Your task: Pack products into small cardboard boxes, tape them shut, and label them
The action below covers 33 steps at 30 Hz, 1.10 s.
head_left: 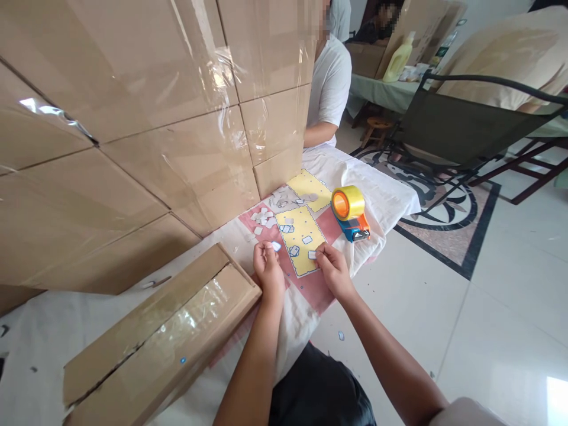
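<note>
ok so the left hand (267, 263) has its grip pinched together on a small blue-edged piece (276, 246), and the right hand (333, 269) has its grip clamped on a white tag (312, 254). Right one's over the yellow patch (299, 232) on the cloth-covered table (384, 180), left one's just left of it. Pile of pale scraps (265, 218) a bit farther left, chunky tape dispenser (351, 214) over on the right, long cardboard box (177, 334) near left, big taped boxes (151, 136) beyond that
</note>
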Each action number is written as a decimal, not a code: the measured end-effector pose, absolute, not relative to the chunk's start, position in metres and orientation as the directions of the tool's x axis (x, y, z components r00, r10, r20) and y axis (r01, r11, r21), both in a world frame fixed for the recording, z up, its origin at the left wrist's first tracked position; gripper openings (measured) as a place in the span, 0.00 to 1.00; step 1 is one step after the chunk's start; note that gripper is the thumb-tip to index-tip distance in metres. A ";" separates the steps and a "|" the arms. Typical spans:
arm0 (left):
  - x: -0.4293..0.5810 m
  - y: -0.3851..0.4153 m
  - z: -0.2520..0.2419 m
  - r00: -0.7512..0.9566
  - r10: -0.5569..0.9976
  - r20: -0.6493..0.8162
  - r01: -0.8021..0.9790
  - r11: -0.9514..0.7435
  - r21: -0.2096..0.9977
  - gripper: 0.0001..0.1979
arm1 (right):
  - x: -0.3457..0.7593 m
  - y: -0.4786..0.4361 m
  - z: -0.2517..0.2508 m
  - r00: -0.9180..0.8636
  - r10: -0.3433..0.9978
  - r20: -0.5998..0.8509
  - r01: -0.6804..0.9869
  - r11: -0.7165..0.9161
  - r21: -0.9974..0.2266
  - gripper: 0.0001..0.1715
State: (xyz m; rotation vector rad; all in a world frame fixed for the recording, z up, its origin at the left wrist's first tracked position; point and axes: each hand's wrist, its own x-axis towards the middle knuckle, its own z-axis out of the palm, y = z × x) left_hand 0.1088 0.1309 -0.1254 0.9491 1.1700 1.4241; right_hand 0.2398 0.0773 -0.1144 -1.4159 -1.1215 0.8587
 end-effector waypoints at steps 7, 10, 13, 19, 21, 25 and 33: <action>0.101 0.136 -0.121 -0.081 0.991 -0.103 -0.409 0.062 0.911 0.21 | 0.234 0.081 -0.114 0.313 0.940 0.138 0.299 0.041 -0.953 0.16; 0.102 0.135 -0.116 0.011 0.993 -0.119 -0.488 0.109 0.866 0.23 | 0.236 0.088 -0.108 0.294 0.937 0.187 0.535 0.001 -0.845 0.15; 0.102 0.133 -0.110 0.135 0.983 -0.127 -0.554 0.181 0.813 0.24 | 0.243 0.100 -0.100 0.195 0.970 0.146 0.773 -0.061 -0.631 0.16; 0.095 0.123 -0.096 0.365 0.927 -0.086 -0.610 0.308 0.730 0.26 | 0.256 0.124 -0.094 0.224 0.970 0.091 0.892 -0.166 -0.420 0.14; 0.091 0.120 -0.093 0.438 0.897 -0.066 -0.591 0.343 0.730 0.26 | 0.260 0.128 -0.088 0.263 0.960 0.099 0.900 -0.207 -0.383 0.14; 0.087 0.116 -0.088 0.521 0.853 -0.033 -0.511 0.342 0.788 0.30 | 0.268 0.120 -0.068 0.282 0.947 0.153 0.891 -0.199 -0.409 0.17; 0.082 0.081 -0.075 0.410 0.906 0.106 -0.201 -0.024 0.979 0.20 | 0.247 0.043 -0.039 0.046 0.936 0.349 0.582 0.259 -0.771 0.12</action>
